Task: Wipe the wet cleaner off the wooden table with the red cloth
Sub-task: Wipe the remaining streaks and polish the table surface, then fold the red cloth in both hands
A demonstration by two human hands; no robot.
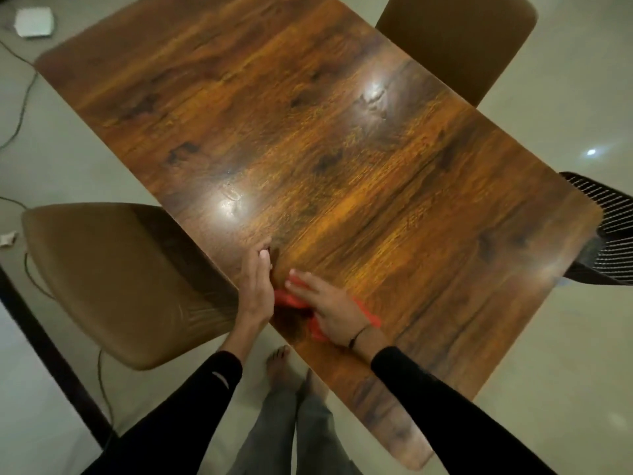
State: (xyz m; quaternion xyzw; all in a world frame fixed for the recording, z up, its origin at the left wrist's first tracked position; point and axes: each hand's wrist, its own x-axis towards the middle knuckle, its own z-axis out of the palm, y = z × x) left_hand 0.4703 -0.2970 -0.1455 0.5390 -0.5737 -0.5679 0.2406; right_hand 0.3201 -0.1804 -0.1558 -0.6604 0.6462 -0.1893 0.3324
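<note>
Black sleeves (445,399) reach from the bottom edge to two hands at the near edge of the wooden surface (308,138).

Right hand (329,308) presses flat on the red cloth (368,315), fingers straight and spread, the cloth bunched beneath the palm and showing at both sides. Left hand (255,289) stands on edge just beside it, fingers straight, tips touching the wood. Wet smears (373,97) glint farther up. A tan chair (113,286) sits at left.
</note>
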